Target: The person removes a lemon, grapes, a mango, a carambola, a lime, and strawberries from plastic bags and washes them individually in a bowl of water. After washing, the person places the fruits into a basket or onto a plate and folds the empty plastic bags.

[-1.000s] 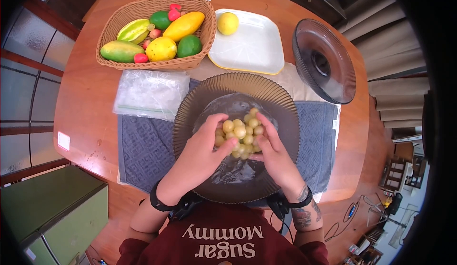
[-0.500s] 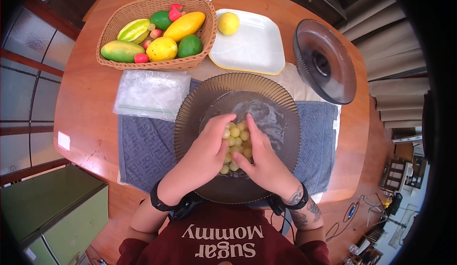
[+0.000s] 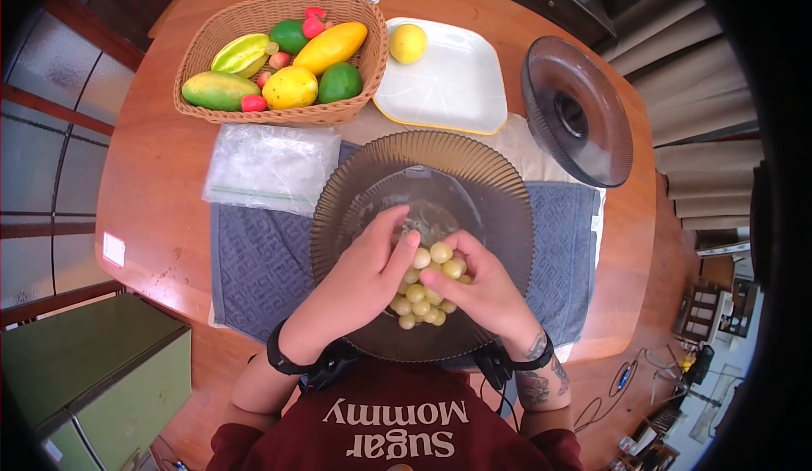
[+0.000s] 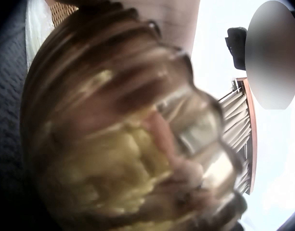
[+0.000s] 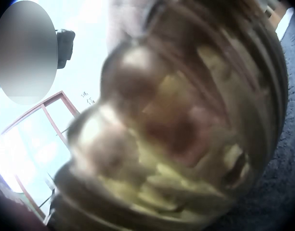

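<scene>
Right hand grips the grapes, now nearer six o'clock in the bowl. Left hand, fingers loosened, flanks them at nine; handling seems unfinished.

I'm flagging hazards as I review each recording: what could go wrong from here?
1. A grape could come loose: the right hand has its thumb pressed on the bunch of grapes, with the left hand close alongside.
2. What looks like water in the bowl might splash onto the blue towel beneath.
3. Pressing too hard with that thumb could bruise a grape.
</scene>
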